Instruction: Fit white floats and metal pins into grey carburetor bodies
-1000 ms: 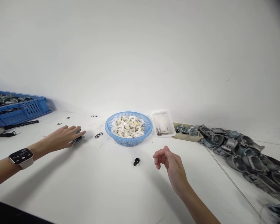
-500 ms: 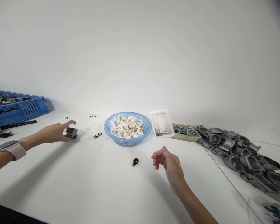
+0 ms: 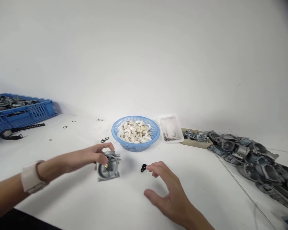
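My left hand (image 3: 90, 157) grips a grey metal carburetor body (image 3: 112, 171) just above the table, thumb at its round opening beside a brass piece (image 3: 106, 165). The round opening faces toward me. My right hand (image 3: 169, 190) holds nothing, its thumb and fingers spread apart. Its index fingertip is at the edge of some small black ring-like parts (image 3: 143, 168); whether it touches them I cannot tell. Behind both hands is a blue perforated basket (image 3: 135, 147) full of white curved pieces (image 3: 134, 131).
A white tray (image 3: 180, 124) with thin metal pins stands right of the basket, beside a cardboard box (image 3: 194, 143) of carburetors. Several carburetor bodies (image 3: 249, 156) are heaped at right. A blue crate (image 3: 36, 111), a black watch (image 3: 12, 132) and black O-rings (image 3: 105, 140) lie leftward.
My left hand has brought the carburetor body rightward and closer to me, its round opening now in sight. My right hand has spread its fingers beside the small black parts.
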`<state>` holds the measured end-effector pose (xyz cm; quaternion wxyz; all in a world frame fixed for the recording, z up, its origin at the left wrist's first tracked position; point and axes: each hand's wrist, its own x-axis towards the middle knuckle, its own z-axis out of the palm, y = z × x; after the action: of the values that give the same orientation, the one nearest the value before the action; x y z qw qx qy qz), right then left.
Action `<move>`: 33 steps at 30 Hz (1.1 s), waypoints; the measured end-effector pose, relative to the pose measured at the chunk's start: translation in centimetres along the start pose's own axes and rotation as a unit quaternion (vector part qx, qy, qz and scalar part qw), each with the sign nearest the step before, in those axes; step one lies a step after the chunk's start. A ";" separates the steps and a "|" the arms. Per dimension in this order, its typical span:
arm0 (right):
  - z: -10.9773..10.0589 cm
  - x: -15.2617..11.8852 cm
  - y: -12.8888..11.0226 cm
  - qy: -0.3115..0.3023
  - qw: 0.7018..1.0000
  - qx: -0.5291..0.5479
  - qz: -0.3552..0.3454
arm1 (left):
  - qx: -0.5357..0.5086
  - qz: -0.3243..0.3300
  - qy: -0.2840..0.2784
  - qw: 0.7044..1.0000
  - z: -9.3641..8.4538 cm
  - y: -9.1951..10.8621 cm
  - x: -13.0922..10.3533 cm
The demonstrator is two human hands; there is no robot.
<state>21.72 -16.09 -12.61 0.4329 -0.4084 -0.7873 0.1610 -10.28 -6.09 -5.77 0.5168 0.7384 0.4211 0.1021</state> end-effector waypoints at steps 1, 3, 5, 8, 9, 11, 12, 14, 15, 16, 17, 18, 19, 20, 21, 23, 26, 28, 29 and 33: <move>0.2 -0.3 -0.2 -0.006 1.000 -0.023 -0.020 | -0.075 0.001 -0.025 0.997 1.6 0.7 0.6; 0.5 -0.6 -0.3 -0.022 0.997 -0.054 -0.045 | -0.150 0.015 -0.052 0.987 4.1 1.6 2.0; 0.2 -0.6 -0.3 -0.051 0.996 -0.060 -0.044 | -0.168 0.032 -0.059 0.984 5.8 2.1 3.6; -0.6 -0.1 -0.2 -0.087 0.995 -0.048 0.013 | -0.174 0.035 -0.067 0.982 7.2 2.5 6.0; -0.9 0.1 -0.1 -0.092 0.994 -0.045 0.032 | -0.175 0.032 -0.068 0.982 7.5 2.5 6.6; -1.3 0.3 0.0 -0.094 0.993 -0.041 0.055 | -0.174 0.029 -0.068 0.982 7.9 2.5 7.6; -1.4 0.4 0.1 -0.094 0.993 -0.040 0.057 | -0.170 0.031 -0.070 0.982 8.0 2.5 7.9; -1.4 0.5 0.2 -0.094 0.994 -0.037 0.050 | -0.163 0.037 -0.079 0.983 8.2 2.5 8.2; -1.3 0.5 0.3 -0.093 0.994 -0.035 0.045 | -0.161 0.040 -0.085 0.982 8.3 2.4 8.2; -1.3 0.5 0.3 -0.095 0.994 -0.032 0.040 | -0.161 0.043 -0.092 0.982 8.4 2.3 8.2; -1.3 0.5 0.3 -0.098 0.994 -0.028 0.038 | -0.162 0.045 -0.098 0.981 8.5 2.3 8.2; -1.2 0.5 0.3 -0.102 0.994 -0.023 0.038 | -0.165 0.046 -0.104 0.980 8.6 2.1 8.1; -1.2 0.5 0.3 -0.107 0.993 -0.020 0.038 | -0.168 0.047 -0.109 0.979 8.7 2.0 8.1; -1.3 0.6 0.3 -0.111 0.993 -0.018 0.037 | -0.172 0.048 -0.113 0.977 8.8 1.8 8.1; -1.3 0.6 0.3 -0.112 0.993 -0.018 0.033 | -0.176 0.047 -0.115 0.977 8.9 1.6 8.2; -1.3 0.5 0.3 -0.096 0.995 -0.016 0.019 | -0.176 0.049 -0.120 0.976 9.1 1.3 8.3; -1.1 0.4 0.7 -0.058 0.998 -0.014 0.000 | -0.143 0.063 -0.123 0.980 9.0 1.2 8.1; -1.0 0.3 1.1 -0.050 0.999 -0.018 0.008 | -0.098 0.080 -0.094 0.987 8.8 1.4 7.7; -0.9 0.3 1.4 -0.052 0.998 -0.024 0.018 | -0.068 0.090 -0.066 0.991 8.6 1.5 7.4; -0.7 0.3 2.3 -0.075 0.995 -0.044 0.055 | 0.057 0.152 0.051 0.985 8.6 1.1 6.4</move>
<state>23.36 -14.47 -13.43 0.3443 -0.4563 -0.8006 0.1796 -0.68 -7.35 -10.49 0.4303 0.8156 0.3352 0.1928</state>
